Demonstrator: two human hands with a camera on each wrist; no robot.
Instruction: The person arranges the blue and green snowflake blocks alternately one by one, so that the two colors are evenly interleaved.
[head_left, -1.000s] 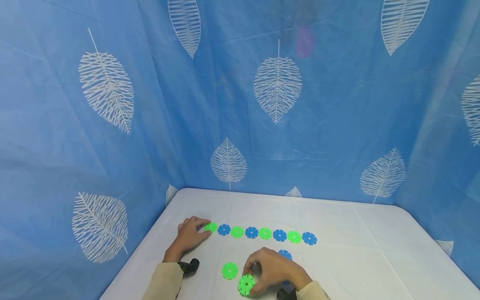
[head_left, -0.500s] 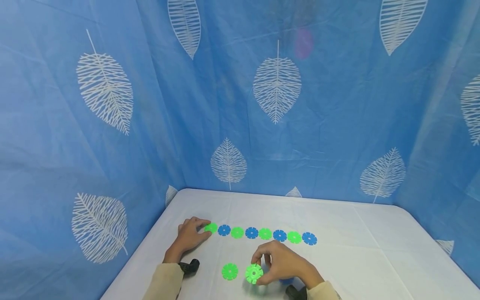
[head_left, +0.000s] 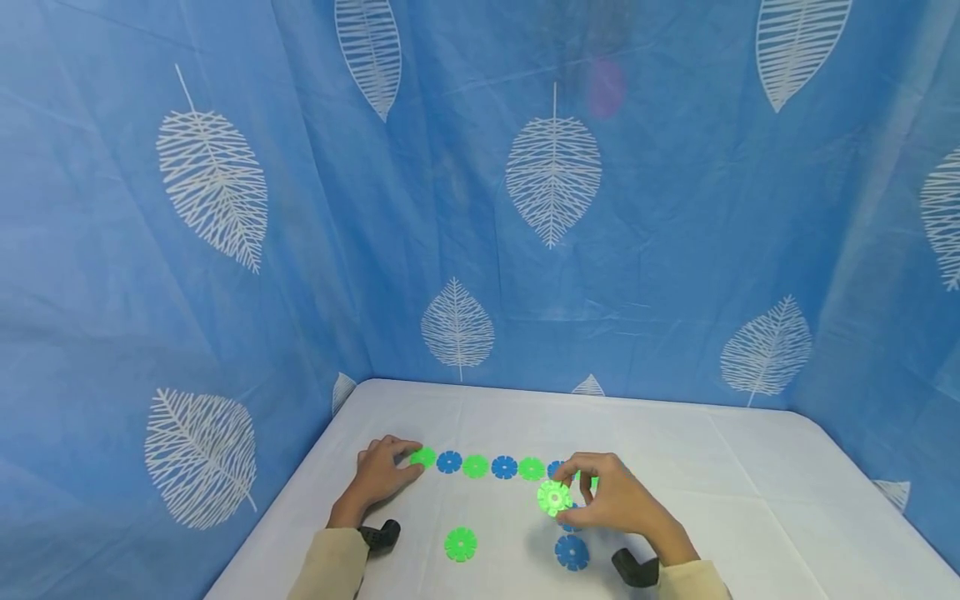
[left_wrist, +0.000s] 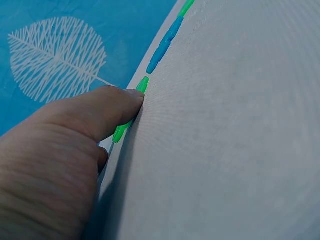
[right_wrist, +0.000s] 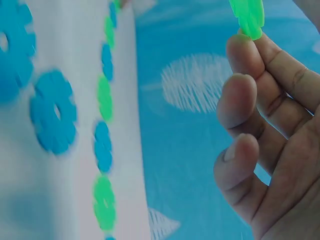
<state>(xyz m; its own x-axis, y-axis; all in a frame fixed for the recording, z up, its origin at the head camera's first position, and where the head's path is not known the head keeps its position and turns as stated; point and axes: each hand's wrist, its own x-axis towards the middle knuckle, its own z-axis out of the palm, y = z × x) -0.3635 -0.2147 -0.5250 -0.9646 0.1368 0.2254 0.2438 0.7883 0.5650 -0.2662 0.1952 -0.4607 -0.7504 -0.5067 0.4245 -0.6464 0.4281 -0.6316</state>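
Slotted plastic snowflake discs, green and blue by turns, lie in a row across the white table. My left hand (head_left: pixel 380 473) holds the green snowflake disc (head_left: pixel 423 457) at the row's left end, thumb and forefinger on its edges; the left wrist view shows the thumb (left_wrist: pixel 117 107) against it. Above the table, near the row's right part, my right hand (head_left: pixel 618 500) pinches another green snowflake disc (head_left: pixel 554 497) between thumb and forefinger. Its other fingers (right_wrist: pixel 237 100) are loosely bent. The right hand covers the row's right end and part of a blue disc (head_left: pixel 573 518).
A second blue disc (head_left: pixel 572 552) lies flat nearer me, below the right hand. Left of it, a lone green disc (head_left: pixel 461 544) rests on the white tablecloth (head_left: pixel 720 492). Blue leaf-patterned cloth (head_left: pixel 660 250) hangs behind and beside the table.
My right hand has lifted the green snowflake disc from the near part of the table and carried it right and away from me toward the row. The left hand has stayed in place.
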